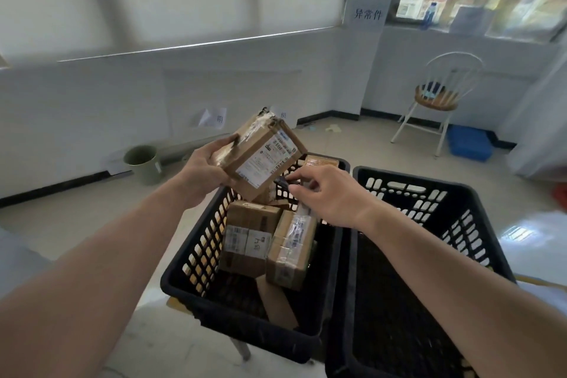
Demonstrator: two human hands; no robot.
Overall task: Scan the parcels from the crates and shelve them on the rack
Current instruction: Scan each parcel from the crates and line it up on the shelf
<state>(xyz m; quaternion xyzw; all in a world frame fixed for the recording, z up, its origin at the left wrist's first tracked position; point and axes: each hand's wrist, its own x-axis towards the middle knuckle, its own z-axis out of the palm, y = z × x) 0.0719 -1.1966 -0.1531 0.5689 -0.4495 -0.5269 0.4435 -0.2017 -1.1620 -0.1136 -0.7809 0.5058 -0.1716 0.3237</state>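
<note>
Two black crates (337,193) stand side by side; left hand (204,173) grips a labelled cardboard parcel (260,156), right hand (325,193) pinches a small dark object (282,183).

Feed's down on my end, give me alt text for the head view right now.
The left hand holds a taped brown cardboard parcel, label up, above the left black plastic crate of parcels. The right hand pinches a small dark object beside it; the right black crate looks empty.
</note>
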